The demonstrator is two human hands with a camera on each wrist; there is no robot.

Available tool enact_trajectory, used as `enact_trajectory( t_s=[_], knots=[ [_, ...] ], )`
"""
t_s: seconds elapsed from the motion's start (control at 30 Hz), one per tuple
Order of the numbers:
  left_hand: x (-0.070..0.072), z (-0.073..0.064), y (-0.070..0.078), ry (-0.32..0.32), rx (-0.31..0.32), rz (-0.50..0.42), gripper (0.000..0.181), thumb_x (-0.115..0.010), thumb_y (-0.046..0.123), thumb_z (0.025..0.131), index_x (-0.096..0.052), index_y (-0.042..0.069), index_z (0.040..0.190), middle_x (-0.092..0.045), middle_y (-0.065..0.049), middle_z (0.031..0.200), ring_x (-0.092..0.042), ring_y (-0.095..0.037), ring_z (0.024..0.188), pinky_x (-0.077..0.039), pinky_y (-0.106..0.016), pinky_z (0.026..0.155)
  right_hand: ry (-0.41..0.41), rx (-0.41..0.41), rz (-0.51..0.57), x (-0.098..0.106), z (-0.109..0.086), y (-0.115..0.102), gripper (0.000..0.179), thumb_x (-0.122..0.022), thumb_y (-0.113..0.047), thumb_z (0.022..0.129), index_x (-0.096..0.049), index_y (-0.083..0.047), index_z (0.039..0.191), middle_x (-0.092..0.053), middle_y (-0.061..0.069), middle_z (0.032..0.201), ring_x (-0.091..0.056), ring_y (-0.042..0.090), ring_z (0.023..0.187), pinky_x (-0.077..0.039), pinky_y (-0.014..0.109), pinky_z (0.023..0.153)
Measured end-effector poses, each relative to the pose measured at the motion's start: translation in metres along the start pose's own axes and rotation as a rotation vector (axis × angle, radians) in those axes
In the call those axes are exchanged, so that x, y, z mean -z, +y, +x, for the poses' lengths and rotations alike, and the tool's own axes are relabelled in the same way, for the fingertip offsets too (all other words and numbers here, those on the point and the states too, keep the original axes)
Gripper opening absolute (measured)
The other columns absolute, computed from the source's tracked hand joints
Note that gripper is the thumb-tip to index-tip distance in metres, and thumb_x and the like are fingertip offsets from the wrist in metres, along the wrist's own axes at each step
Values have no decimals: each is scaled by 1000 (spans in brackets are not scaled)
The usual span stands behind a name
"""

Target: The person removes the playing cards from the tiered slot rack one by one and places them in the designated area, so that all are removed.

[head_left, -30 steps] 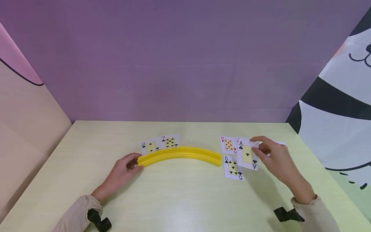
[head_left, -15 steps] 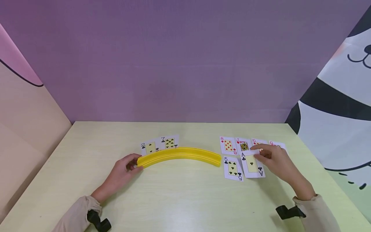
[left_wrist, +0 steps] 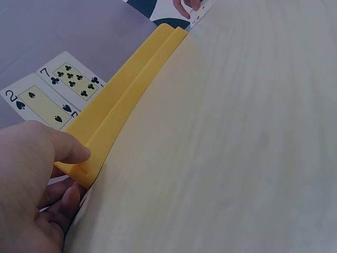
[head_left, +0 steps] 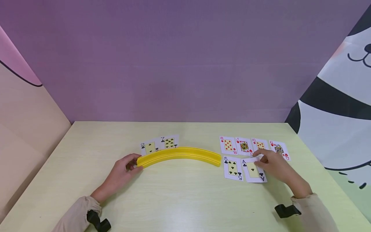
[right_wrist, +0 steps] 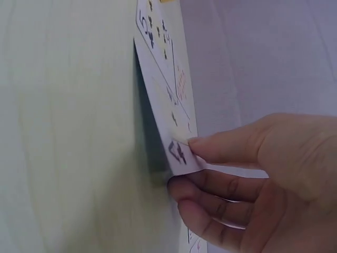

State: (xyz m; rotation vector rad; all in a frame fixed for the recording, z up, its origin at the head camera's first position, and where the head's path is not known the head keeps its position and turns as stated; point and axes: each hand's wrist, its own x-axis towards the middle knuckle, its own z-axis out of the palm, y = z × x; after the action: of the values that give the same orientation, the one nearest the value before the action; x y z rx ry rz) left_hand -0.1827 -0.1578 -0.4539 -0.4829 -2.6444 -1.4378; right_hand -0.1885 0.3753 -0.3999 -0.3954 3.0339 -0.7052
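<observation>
My left hand [head_left: 123, 172] grips the left end of a curved yellow card holder [head_left: 179, 152] lying on the table. Two cards stand upright in its slot near that end, the two of spades [left_wrist: 39, 103] and the seven of clubs [left_wrist: 73, 79], their lower edges hidden. Over on the right, my right hand [head_left: 275, 166] pinches the ace of clubs [head_left: 252, 169] between thumb and fingers at its right edge. The right wrist view shows that edge tilted up from the table [right_wrist: 68, 132], the far edge low beside the five of clubs [head_left: 233, 168].
Behind the ace, a row of face-up cards lies on the table: the eight of diamonds [head_left: 228, 145], a jack [head_left: 244, 146], a ten [head_left: 260, 145] and a queen [head_left: 279, 149]. A purple backdrop [head_left: 179, 64] rises behind the table's back edge.
The right hand has brought the ace of clubs down and toward the near right, off the jack and the five, to a spot beside the five. The left hand and holder have stayed put.
</observation>
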Motion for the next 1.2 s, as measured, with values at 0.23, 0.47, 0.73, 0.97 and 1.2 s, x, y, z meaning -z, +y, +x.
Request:
enact_trajectory(
  t_s=[0.23,0.47,0.73,0.97,1.2],
  knots=[
    [1,0,3,3,-6,6,34,-73,3,88,-64,3,121,-66,-8,103,-54,-19,80,-49,-22,70,-46,-45,-13,-2,-1,1,22,-68,-11,93,-62,-1,111,-64,1,75,-53,14,65,-40,28,57],
    [1,0,2,7,-12,11,34,-73,3,88,-64,4,121,-66,-7,102,-54,-18,79,-49,-22,70,-45,-59,-25,-3,-2,2,20,-67,-12,93,-62,-1,109,-61,0,71,-51,14,63,-39,29,56],
    [0,0,3,4,0,1,33,-73,4,88,-65,5,120,-66,-6,102,-55,-18,80,-49,-23,71,-41,-100,-32,-6,-2,0,20,-66,-13,93,-61,-3,109,-61,1,71,-51,16,62,-39,30,56],
    [0,0,1,6,2,5,33,-73,4,88,-65,6,120,-66,-6,101,-55,-18,80,-49,-23,71,-47,-120,-22,-7,-4,0,18,-65,-16,94,-58,-6,108,-58,3,71,-49,17,63,-37,32,56],
    [0,0,2,4,-1,-5,33,-74,5,88,-65,6,121,-67,-6,102,-55,-18,80,-49,-22,71,-52,-131,-43,-6,-5,-1,22,-64,-18,95,-55,-6,111,-58,2,75,-48,18,65,-35,31,57]
  ],
)
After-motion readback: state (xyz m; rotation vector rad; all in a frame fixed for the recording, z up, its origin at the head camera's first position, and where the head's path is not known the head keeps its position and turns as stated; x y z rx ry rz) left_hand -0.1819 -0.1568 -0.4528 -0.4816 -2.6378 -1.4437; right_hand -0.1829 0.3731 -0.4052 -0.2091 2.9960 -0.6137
